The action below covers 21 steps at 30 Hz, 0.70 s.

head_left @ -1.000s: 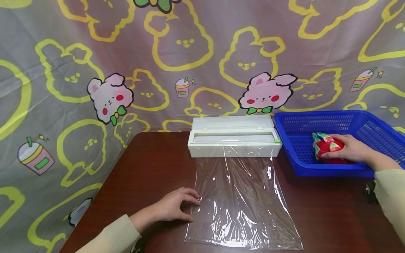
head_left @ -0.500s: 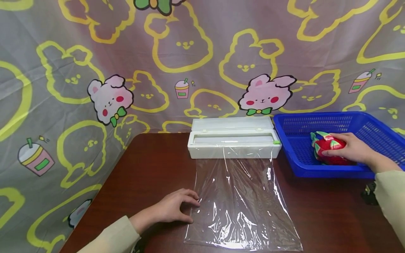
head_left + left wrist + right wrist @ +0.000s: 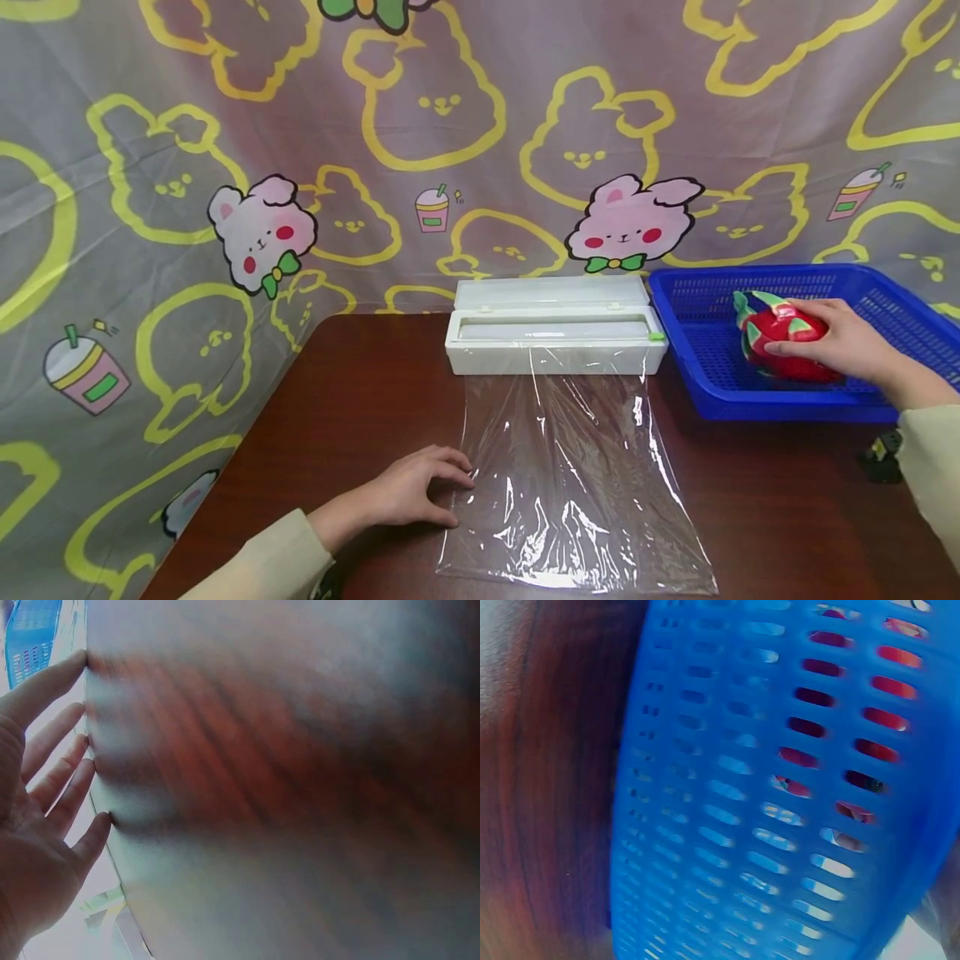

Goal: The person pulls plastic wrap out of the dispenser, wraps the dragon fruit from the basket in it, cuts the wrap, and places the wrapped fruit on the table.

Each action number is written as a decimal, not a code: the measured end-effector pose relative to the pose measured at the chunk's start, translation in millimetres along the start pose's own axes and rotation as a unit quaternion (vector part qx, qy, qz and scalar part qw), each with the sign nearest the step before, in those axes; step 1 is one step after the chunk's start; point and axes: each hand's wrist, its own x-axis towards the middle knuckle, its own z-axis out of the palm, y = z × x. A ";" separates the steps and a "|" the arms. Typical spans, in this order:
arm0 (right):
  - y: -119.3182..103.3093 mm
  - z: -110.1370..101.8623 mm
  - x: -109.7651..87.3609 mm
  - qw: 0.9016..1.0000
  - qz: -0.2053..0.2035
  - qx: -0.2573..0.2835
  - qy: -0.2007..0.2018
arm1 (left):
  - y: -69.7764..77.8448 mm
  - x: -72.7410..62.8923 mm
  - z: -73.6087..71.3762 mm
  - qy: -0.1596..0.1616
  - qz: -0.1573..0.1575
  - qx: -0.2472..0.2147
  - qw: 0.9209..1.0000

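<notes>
White box [image 3: 555,360] at centre. At right, behind a blue basket [image 3: 795,407] wall, the right hand [image 3: 851,343] grips a red, green-tipped dragon fruit [image 3: 776,337]; lower centre, the relaxed left hand [image 3: 408,492] meets glossy clear film [image 3: 555,467].

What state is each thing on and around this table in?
White box: upright, uncovered
Lid: open, tipped back
Clear film: spread out, wrinkled
Blue basket: upright, open-topped
Red dragon fruit: gripped; whether lifted, unclear
Left hand: fingers loose, at the film's left edge
Right hand: gripping the fruit
Curtain: hanging, creased
</notes>
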 end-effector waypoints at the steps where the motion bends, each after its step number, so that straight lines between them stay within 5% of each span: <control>1: -1.1 -1.1 -0.2 1.000 0.001 0.001 0.005 | -0.2 -0.1 0.2 0.000 0.001 0.000 1.000; 13: -24.4 -20.7 -10.4 0.998 0.023 0.008 0.061 | -1.8 0.8 0.5 0.007 0.015 0.001 1.000; 21: -44.8 -27.2 -16.3 0.996 -0.005 0.007 0.085 | -1.8 0.5 0.6 0.006 0.012 0.005 1.000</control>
